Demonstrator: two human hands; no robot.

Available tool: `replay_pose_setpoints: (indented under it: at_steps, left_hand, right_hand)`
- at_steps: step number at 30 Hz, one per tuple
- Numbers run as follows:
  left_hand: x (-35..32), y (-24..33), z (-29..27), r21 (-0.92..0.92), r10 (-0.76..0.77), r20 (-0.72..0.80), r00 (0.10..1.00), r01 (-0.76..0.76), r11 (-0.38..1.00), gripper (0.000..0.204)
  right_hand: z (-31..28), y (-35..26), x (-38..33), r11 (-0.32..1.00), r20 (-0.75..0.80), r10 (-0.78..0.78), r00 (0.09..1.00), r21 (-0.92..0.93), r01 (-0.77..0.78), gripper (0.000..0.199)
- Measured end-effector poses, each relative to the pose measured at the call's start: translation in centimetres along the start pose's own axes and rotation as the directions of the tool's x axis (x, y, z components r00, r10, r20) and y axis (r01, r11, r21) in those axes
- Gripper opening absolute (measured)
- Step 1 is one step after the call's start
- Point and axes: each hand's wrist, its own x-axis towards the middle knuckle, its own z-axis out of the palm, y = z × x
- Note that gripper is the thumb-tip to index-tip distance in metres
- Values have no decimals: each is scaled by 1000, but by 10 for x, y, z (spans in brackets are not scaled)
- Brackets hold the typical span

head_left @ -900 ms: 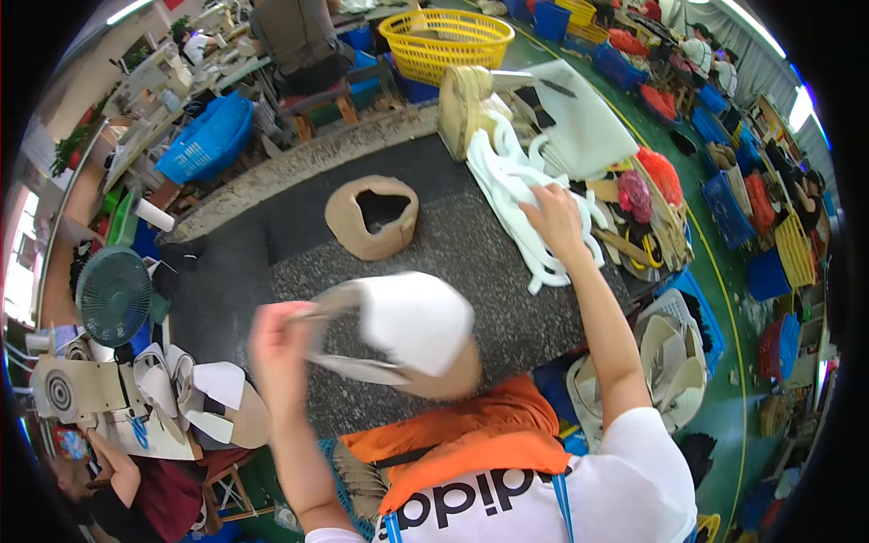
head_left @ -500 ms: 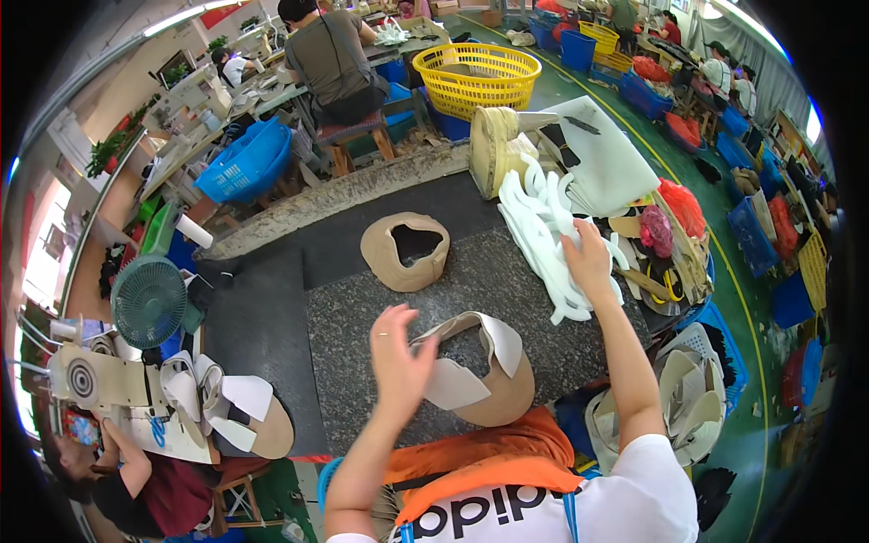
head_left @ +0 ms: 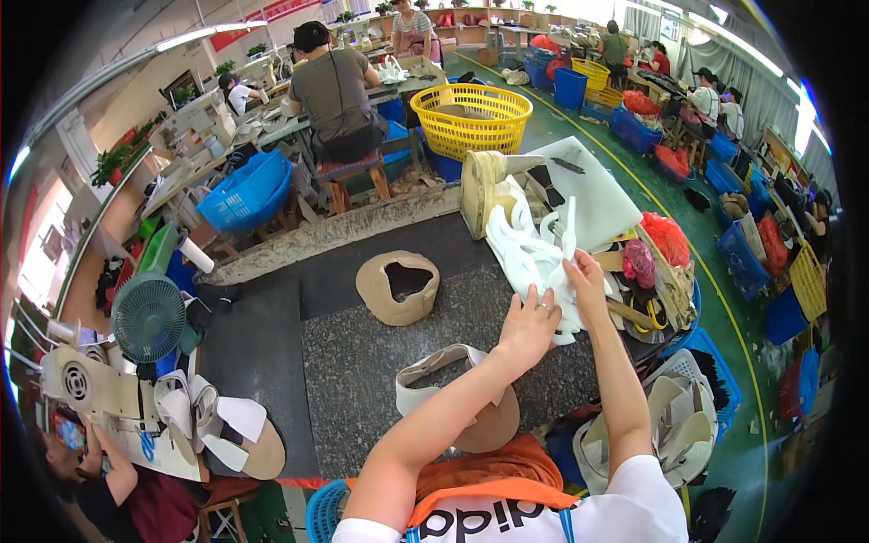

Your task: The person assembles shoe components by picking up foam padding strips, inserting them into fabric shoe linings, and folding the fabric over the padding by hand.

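Note:
A pile of white, soft-looking curved strips lies at the right of the dark worktable. My right hand pinches one white strip, which stands up above the pile. My left hand lies against the near side of the pile, fingers stretched over the strips, with no clear grip on any. Under my left forearm sits a tan shoe upper with a pale lining, partly hidden by the arm. Farther back on the table rests a second tan shoe upper, open in the middle.
A roll of yellowish tape and a white sheet lie behind the strips. Yellow-handled scissors are at the right edge. More uppers lie left, near a green fan and a co-worker at a sewing machine.
My left hand has moved right from above the near shoe upper to the strips. My right hand has raised one strip from the pile. The head view has tilted up slightly.

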Motion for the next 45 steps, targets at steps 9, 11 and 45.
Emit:
replay_pose_setpoints:
  at_steps: [9, 11, 45]
  left_hand:
    - [3, -10, 8, -79, -51, -79, 996, 44, 996, 65]
    - [10, -14, 13, -93, -85, 10, 996, 86, 992, 64]
    - [-8, 1, -41, -975, -180, 215, 960, 200, -99, 45]
  right_hand:
    - [22, 26, 2, 511, 173, -382, 908, -779, 363, 31]
    - [23, 33, 11, 529, 123, -264, 957, -811, 250, 27]
    - [24, -59, -96, 832, -425, -554, 716, -256, 492, 48]
